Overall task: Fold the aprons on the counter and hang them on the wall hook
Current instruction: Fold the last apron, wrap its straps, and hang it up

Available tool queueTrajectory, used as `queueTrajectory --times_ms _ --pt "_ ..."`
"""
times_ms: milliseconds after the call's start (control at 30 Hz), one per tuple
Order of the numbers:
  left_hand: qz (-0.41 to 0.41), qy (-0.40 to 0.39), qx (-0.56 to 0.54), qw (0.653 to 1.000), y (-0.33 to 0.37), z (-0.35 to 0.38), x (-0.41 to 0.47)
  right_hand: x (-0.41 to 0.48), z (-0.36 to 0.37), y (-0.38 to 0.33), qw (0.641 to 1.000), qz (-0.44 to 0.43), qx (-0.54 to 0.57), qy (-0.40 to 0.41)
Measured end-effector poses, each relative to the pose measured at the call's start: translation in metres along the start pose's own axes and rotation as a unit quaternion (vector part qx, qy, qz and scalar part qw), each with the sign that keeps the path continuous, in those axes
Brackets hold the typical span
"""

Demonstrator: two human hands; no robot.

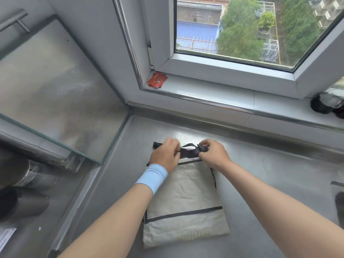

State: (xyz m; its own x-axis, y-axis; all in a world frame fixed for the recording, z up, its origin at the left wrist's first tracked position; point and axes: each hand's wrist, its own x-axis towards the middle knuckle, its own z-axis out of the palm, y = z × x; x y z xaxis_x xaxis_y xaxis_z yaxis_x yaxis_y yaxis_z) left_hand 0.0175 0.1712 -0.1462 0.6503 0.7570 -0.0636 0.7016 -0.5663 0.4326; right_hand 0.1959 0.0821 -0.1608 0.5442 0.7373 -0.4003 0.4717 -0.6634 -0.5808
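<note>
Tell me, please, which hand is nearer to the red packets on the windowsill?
Left. The left hand grips the black strap almost straight below the red packets; the right hand grips it farther right.

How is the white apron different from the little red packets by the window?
The apron is off-white with black trim; the red packets are bright red. The apron lies on the steel counter; the red packets sit up on the windowsill. The left hand and right hand pinch the apron's black strap; nothing touches the red packets. Both lie flat.
</note>
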Motion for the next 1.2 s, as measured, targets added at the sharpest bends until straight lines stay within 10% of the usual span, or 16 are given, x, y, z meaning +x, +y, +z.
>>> queueTrajectory --times_ms 200,467,633,733,900,1067,1200 --pt "0.043 -0.196 0.075 0.977 -0.003 0.022 -0.009 0.0 0.012 -0.019 0.985 -0.047 -0.162 -0.047" --pt "0.112 -0.181 0.072 0.974 -0.016 0.024 -0.023 0.028 0.012 -0.043 0.991 0.002 0.101 0.089" --pt "0.129 0.001 0.075 0.989 -0.022 0.021 -0.035 -0.004 0.018 -0.03 0.928 -0.269 -0.117 0.231" --pt "0.029 -0.038 0.117 0.992 -0.035 0.015 -0.044 -0.034 0.031 -0.006 0.868 -0.42 -0.209 0.162" --pt "-0.14 -0.139 0.108 0.974 -0.063 0.001 -0.044 -0.05 0.042 0.027 0.893 -0.287 -0.345 -0.028" --pt "-0.049 0.005 0.037 0.998 -0.051 -0.005 -0.07 -0.073 0.04 0.03 0.887 -0.292 -0.357 0.001" --pt "0.045 -0.033 0.062 0.997 -0.034 0.0 -0.111 -0.114 0.041 0.036 0.862 -0.378 -0.337 -0.01"
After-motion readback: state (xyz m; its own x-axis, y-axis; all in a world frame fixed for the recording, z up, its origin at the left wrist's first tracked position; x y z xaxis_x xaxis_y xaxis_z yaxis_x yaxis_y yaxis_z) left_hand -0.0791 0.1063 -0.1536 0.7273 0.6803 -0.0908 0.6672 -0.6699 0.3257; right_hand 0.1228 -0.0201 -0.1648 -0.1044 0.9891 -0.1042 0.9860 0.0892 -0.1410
